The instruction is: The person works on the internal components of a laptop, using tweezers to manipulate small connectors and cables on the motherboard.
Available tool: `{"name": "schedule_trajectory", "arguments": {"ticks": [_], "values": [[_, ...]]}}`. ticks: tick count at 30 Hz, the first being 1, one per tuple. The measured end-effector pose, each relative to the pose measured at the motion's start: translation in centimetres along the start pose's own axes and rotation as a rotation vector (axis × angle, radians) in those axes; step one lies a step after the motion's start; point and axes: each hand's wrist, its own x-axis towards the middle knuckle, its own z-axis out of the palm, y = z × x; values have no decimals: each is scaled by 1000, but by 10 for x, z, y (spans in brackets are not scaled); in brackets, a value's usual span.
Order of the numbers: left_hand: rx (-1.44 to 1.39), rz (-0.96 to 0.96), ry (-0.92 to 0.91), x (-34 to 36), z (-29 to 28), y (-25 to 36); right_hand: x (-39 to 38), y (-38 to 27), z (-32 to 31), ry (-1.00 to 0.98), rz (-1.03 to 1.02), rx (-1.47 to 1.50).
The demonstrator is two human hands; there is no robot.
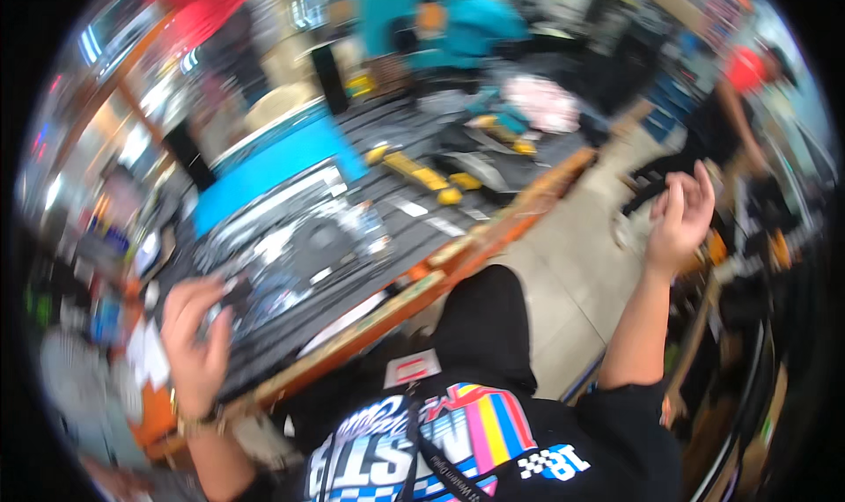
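My left hand point(195, 335) is raised at the table's left part, fingers curled loosely and apart, near a blurred clear plastic package point(273, 295). Up on the right, my right hand point(682, 216) hangs in the air over the floor beside the table, fingers apart and slightly bent, holding nothing visible. On the ridged dark table mat point(396, 238) lie a dark round piece point(321, 238) among clear plastic, a bright blue sheet point(273, 163), a yellow-and-black tool point(409, 172) and a pink bundle point(537, 106). The picture is smeared by motion.
A person in red point(198, 18) stands behind the table; another point(744, 88) is at the right. The wooden table edge point(493, 238) runs diagonally beside the tiled floor point(572, 299). Teal items point(466, 26) sit at the back. Dark clutter and long pieces point(739, 343) line the right.
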Motion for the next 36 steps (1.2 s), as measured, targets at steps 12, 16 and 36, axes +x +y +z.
{"name": "schedule_trajectory", "arguments": {"ticks": [12, 16, 36], "values": [[-88, 232, 20, 89, 80, 39, -172, -36, 197, -859, 0, 81], [-84, 211, -22, 103, 110, 40, -172, -33, 217, -864, 72, 105], [-5, 67, -169, 105, 158, 26, -143, -41, 239, -1176, -19, -312]]}}
